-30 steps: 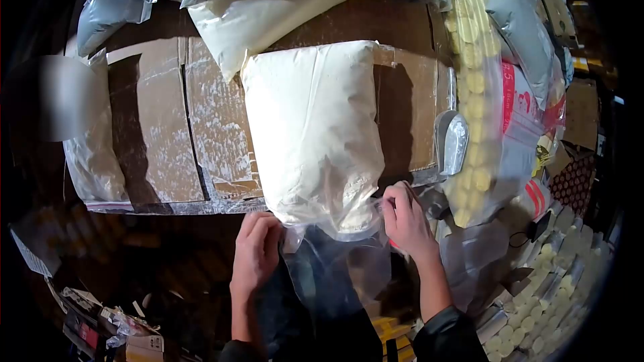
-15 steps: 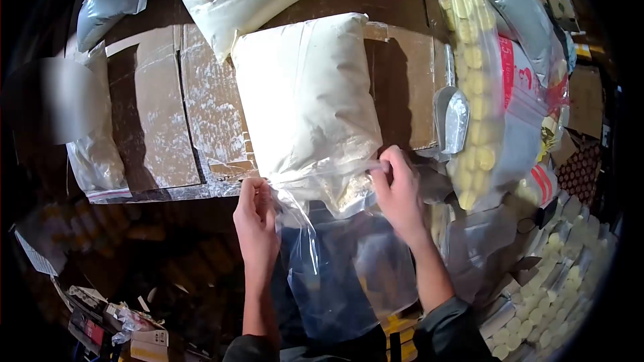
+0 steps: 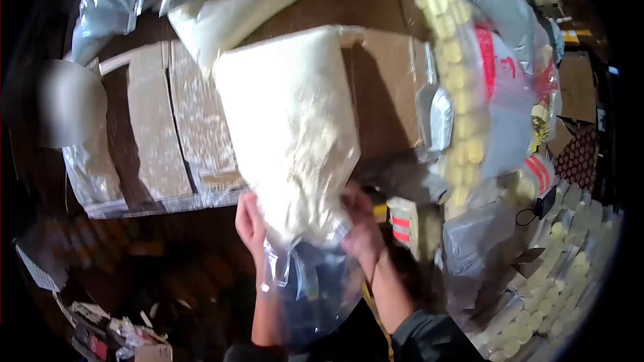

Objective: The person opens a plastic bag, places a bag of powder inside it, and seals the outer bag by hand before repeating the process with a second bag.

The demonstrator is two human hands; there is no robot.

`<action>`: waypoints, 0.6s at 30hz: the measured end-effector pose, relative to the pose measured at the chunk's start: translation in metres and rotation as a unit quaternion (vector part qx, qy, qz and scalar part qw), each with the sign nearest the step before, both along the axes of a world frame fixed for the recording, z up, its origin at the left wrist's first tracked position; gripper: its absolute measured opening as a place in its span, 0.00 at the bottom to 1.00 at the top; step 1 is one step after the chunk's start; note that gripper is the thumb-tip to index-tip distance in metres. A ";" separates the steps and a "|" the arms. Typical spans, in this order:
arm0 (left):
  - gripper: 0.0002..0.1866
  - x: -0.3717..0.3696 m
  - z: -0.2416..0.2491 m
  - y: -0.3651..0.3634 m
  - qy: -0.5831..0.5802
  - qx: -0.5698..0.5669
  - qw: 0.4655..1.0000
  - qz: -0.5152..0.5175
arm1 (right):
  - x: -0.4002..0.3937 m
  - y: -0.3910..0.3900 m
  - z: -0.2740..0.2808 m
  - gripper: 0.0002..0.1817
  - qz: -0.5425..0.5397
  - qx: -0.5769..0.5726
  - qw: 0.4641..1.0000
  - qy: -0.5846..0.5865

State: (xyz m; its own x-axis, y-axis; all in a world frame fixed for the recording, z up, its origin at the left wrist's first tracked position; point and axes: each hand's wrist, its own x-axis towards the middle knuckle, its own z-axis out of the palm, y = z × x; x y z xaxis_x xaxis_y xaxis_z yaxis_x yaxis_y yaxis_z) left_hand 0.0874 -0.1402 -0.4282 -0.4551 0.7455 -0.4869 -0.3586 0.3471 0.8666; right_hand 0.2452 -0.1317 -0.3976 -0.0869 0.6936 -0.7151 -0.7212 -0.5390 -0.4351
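The left hand and the right hand both grip the lower end of a large clear plastic bag filled with pale cream powder, one on each side of it, fingers closed on the plastic where the powder ends. Below the hands the empty, open part of the bag hangs loose and see-through, crumpled between the two forearms. The dark sleeve of the right arm shows at the bottom edge.

The bag lies tilted on a flattened brown cardboard box dusted with white powder, its lower end past the near edge of the cardboard and into the hands, its upper end reaching up toward a second plump cream-filled plastic bag that lies crosswise behind it. Grey plastic bags are stacked at the upper left.

Just to the right of the held bag, a shiny metal scoop rests at the edge of the cardboard. Beside it stands a tall clear bag of pale yellow round pieces, and next to that a package with red print. More pale yellow round pieces lie in rows at the lower right. A blurred pale patch covers part of the left side of the view
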 end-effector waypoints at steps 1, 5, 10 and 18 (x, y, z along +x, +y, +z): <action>0.14 -0.009 -0.001 -0.007 0.003 0.003 1.000 -0.006 | -0.002 -0.012 -0.005 0.18 -0.006 -0.037 0.999 0.008; 0.15 -0.062 -0.044 -0.063 -0.075 0.002 0.995 -0.071 | 0.004 -0.044 -0.021 0.20 0.140 0.011 0.989 0.043; 0.16 -0.060 -0.018 -0.049 0.069 0.017 0.990 -0.124 | 0.013 -0.043 -0.038 0.11 0.197 0.156 0.887 -0.387; 0.22 -0.042 0.025 -0.029 0.132 -0.018 0.970 -0.202 | 0.013 -0.004 0.006 0.10 0.154 0.231 0.811 -0.515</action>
State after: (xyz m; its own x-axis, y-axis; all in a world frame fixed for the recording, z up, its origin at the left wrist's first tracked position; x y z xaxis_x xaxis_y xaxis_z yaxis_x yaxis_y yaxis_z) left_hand 0.0450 -0.1688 -0.4032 -0.2409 0.8738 -0.4224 0.0455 0.4449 0.8944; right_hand 0.2578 -0.1354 -0.3918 0.1708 0.9672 -0.1882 0.2920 -0.2321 -0.9278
